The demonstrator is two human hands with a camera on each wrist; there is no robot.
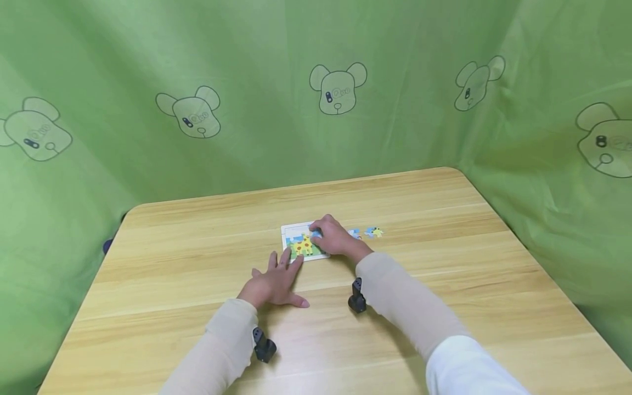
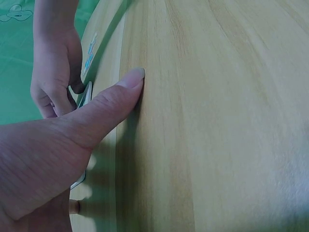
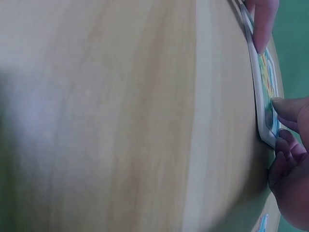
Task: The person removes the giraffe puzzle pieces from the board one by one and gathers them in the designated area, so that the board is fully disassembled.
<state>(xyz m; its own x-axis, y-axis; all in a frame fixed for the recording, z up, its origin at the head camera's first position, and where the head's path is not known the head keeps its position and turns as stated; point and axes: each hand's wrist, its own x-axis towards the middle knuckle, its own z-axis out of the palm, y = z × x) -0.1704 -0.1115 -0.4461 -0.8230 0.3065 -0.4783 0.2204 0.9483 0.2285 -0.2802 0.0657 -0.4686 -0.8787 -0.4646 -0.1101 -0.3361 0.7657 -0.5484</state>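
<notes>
A white-rimmed jigsaw tray (image 1: 283,236) lies flat near the table's middle. Yellow giraffe pieces (image 1: 303,245) with green and blue around them fill its lower part; a pale strip shows along the top. My left hand (image 1: 276,281) is spread, its fingertips resting on the tray's near left edge, thumb out over the wood. At the tray's right side, my right hand (image 1: 334,236) pinches a blue puzzle piece (image 1: 316,233) between thumb and fingers, close over the picture. The right wrist view shows that thumb (image 3: 285,107) right at the tray's surface; the hand hides the right part.
Right of the tray lie loose puzzle pieces: a blue one (image 1: 354,233) partly behind the right hand, and a blue and yellow one (image 1: 376,232). The wooden table (image 1: 197,241) ends at a green curtain (image 1: 266,137) behind and at the sides.
</notes>
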